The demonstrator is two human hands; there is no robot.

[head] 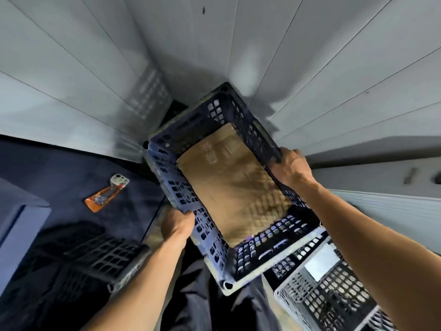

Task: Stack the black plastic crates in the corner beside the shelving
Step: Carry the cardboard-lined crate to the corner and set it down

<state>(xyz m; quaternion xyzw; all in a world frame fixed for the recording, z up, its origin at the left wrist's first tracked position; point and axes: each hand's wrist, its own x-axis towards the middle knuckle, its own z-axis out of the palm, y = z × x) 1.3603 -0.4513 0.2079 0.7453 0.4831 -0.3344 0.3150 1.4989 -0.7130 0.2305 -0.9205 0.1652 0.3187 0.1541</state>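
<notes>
Left hand and right hand each clutch long rim of black perforated plastic crate, cardboard-lined, held over wall corner. Risk: tilted crate misses nesting, slips sideways.

Pale grey panelled walls meet in a shadowed corner at twelve o'clock. A dark blue flat surface spreads at nine o'clock; a pale grey horizontal ledge runs at three o'clock.
</notes>
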